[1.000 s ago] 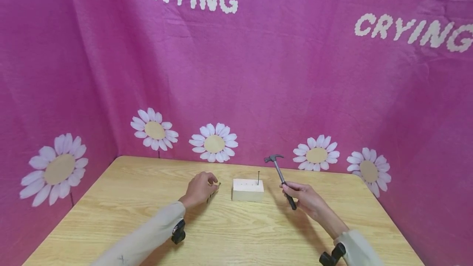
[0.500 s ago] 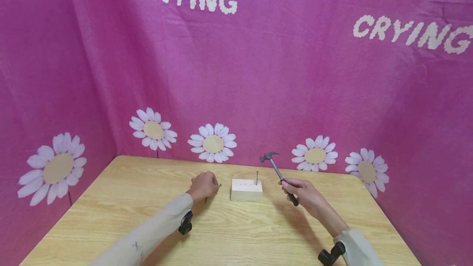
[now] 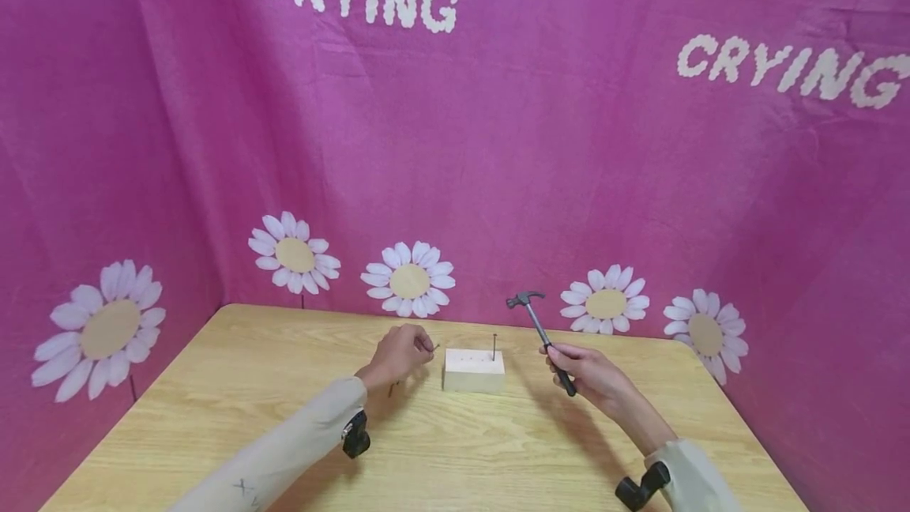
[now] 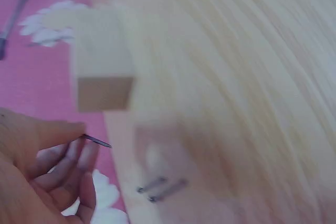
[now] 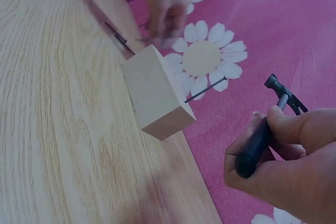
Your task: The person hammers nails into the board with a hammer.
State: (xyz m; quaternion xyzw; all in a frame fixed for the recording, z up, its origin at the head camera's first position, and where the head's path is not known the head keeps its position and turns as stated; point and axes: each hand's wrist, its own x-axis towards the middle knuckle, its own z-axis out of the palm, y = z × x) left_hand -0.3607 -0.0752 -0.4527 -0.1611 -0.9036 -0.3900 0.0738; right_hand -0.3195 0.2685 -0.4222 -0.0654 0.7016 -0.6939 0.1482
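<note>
My left hand [image 3: 400,355] pinches a nail [image 4: 97,140] between thumb and fingertips, raised off the table just left of the wooden block [image 3: 473,381]. In the left wrist view two more nails [image 4: 168,190] lie side by side on the tabletop below that hand. The pale block has a row of small holes on top, and one nail [image 3: 494,347] stands upright near its right end. To the right of the block, my right hand [image 3: 594,376] grips a claw hammer [image 3: 538,328] by its black handle, head up and above the table.
The wood-grain table [image 3: 455,449] ends at a pink curtain [image 3: 498,180] printed with daisies, which hangs behind it and along both sides. A black wrist camera [image 3: 355,434] sits on the left sleeve, another [image 3: 643,487] on the right.
My left hand reached down over the nails on the table, then lifted and shifted right toward the block with one nail. The hammer in my right hand tilted slightly; the block stayed put.
</note>
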